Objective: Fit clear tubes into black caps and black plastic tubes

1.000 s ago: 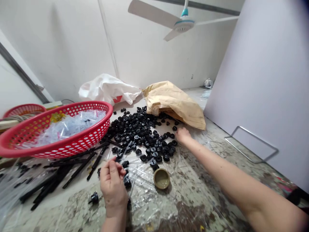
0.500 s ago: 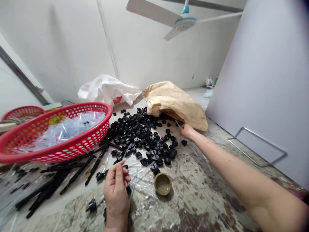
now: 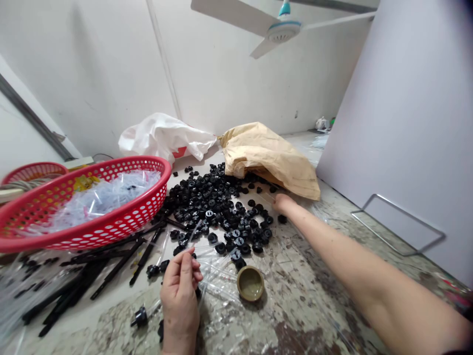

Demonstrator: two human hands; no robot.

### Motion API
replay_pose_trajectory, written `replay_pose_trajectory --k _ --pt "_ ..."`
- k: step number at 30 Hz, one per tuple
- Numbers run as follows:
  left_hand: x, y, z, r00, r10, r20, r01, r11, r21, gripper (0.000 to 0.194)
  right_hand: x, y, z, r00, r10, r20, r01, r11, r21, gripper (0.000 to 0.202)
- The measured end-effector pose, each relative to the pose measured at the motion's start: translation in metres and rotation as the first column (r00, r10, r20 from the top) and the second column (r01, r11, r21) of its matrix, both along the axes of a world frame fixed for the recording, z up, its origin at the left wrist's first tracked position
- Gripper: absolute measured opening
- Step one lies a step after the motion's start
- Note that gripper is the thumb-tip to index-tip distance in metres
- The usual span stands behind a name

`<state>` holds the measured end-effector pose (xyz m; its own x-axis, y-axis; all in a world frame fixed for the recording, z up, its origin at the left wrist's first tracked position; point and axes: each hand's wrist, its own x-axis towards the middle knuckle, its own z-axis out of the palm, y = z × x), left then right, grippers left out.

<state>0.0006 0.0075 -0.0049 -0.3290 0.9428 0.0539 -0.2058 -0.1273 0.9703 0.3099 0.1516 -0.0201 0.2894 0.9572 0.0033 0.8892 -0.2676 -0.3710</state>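
Observation:
My left hand [image 3: 181, 291] is closed near the front, thumb and index finger pinched together; whatever is in the pinch cannot be made out. Clear plastic tubes [image 3: 218, 273] lie just beyond its fingertips. Farther off, my right hand [image 3: 284, 202] reaches to the open mouth of a brown paper bag [image 3: 269, 153], its fingers closed on a thin clear tube that shows only faintly. To its left spreads a pile of small black plastic caps [image 3: 210, 199]. A small olive-brown bowl [image 3: 250, 284] sits between my hands. One black fitting [image 3: 139, 317] lies beside my left wrist.
On the left stands a red perforated basket [image 3: 162, 182] full of clear plastic pieces. Black rods [image 3: 84, 276] lie beneath and before it. A white sack [image 3: 162, 135] rests against the wall. A panel with a metal handle [image 3: 399, 224] rises on the right; a fan [image 3: 284, 30] hangs above.
My right hand has shifted slightly down, and the tube at its fingers is now less distinct. My left hand has barely moved, still pinched. The view has tilted a little.

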Motion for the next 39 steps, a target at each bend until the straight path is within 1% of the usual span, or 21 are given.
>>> replay_pose_trajectory --k 2,4,7,10,12,14,16,19,20,22,23,24,26,28,29,31,33,34,36,37,39 --pt "0.001 -0.001 0.0 1.0 -0.008 0.006 0.008 1.0 -0.001 0.036 -0.005 0.002 0.008 1.0 -0.014 -0.004 0.014 0.999 -0.052 0.03" --pt "0.001 -0.001 0.0 1.0 -0.018 0.01 0.018 1.0 0.001 0.035 -0.016 0.006 0.013 1.0 0.012 -0.021 -0.014 0.997 -0.074 0.032" --pt "0.001 -0.002 -0.001 1.0 -0.027 0.004 0.027 1.0 0.003 0.034 -0.037 0.014 0.015 0.995 0.078 -0.056 -0.082 0.994 -0.078 0.034" --pt "0.0 -0.001 -0.001 1.0 -0.032 -0.001 0.032 0.999 0.006 0.033 -0.051 0.021 0.017 0.991 0.103 -0.083 -0.11 0.989 -0.094 0.028" --pt "0.0 -0.002 -0.001 0.999 -0.035 0.0 0.035 0.999 0.011 0.032 -0.056 0.021 0.022 0.99 0.106 -0.096 -0.114 0.99 -0.082 0.025" --pt "0.001 -0.003 0.001 0.999 -0.05 0.004 0.05 0.999 0.018 0.032 -0.062 0.014 0.033 0.984 0.131 -0.117 -0.136 0.99 -0.037 0.025" --pt "0.003 -0.004 0.002 0.994 -0.105 0.037 0.105 0.994 0.014 0.034 -0.074 -0.005 0.047 0.968 0.2 -0.154 -0.199 0.98 0.025 0.03" --pt "0.007 -0.006 0.002 0.949 -0.264 0.172 0.27 0.963 -0.008 0.043 -0.105 -0.053 0.064 0.899 0.366 -0.241 -0.357 0.931 0.082 0.034" --pt "0.009 -0.007 0.002 0.92 -0.319 0.227 0.331 0.943 -0.016 0.045 -0.116 -0.072 0.067 0.849 0.44 -0.293 -0.432 0.897 0.095 0.034" --pt "0.011 -0.009 0.002 0.853 -0.416 0.314 0.445 0.896 -0.021 0.045 -0.137 -0.106 0.067 0.652 0.602 -0.46 -0.599 0.782 0.173 0.031" --pt "0.012 -0.01 0.002 0.822 -0.457 0.341 0.493 0.869 -0.024 0.044 -0.144 -0.12 0.065 0.602 0.641 -0.476 -0.633 0.747 0.204 0.032" --pt "0.013 -0.012 0.002 0.793 -0.491 0.36 0.535 0.845 -0.027 0.042 -0.15 -0.131 0.062 0.573 0.668 -0.475 -0.649 0.724 0.234 0.032" --pt "0.014 -0.014 0.003 0.75 -0.535 0.39 0.591 0.806 -0.031 0.041 -0.155 -0.143 0.054 0.596 0.686 -0.416 -0.639 0.72 0.272 0.031" --pt "0.015 -0.016 0.004 0.727 -0.545 0.417 0.611 0.791 -0.032 0.041 -0.156 -0.147 0.048 0.633 0.686 -0.359 -0.618 0.727 0.299 0.027" --pt "0.015 -0.016 0.005 0.722 -0.543 0.429 0.612 0.79 -0.031 0.042 -0.155 -0.147 0.046 0.647 0.675 -0.356 -0.603 0.738 0.302 0.023" --pt "0.016 -0.016 0.005 0.719 -0.535 0.443 0.607 0.794 -0.027 0.044 -0.152 -0.148 0.046 0.669 0.617 -0.414 -0.543 0.786 0.294 0.018" --pt "0.015 -0.015 0.006 0.728 -0.518 0.449 0.589 0.808 -0.024 0.044 -0.145 -0.152 0.052 0.677 0.531 -0.509 -0.461 0.846 0.269 0.04" --pt "0.014 -0.015 0.007 0.738 -0.502 0.451 0.573 0.819 -0.025 0.042 -0.139 -0.154 0.056 0.68 0.506 -0.531 -0.433 0.861 0.266 0.047" --pt "0.012 -0.013 0.008 0.761 -0.459 0.459 0.53 0.847 -0.032 0.039 -0.127 -0.161 0.063 0.699 0.529 -0.48 -0.444 0.848 0.288 0.037" --pt "0.011 -0.012 0.009 0.77 -0.439 0.463 0.511 0.859 -0.036 0.039 -0.12 -0.165 0.066 0.72 0.561 -0.409 -0.48 0.828 0.291 0.03" --pt "0.009 -0.009 0.009 0.783 -0.412 0.466 0.486 0.873 -0.046 0.038 -0.108 -0.173 0.068 0.762 0.616 -0.201 -0.569 0.784 0.248 0.027"
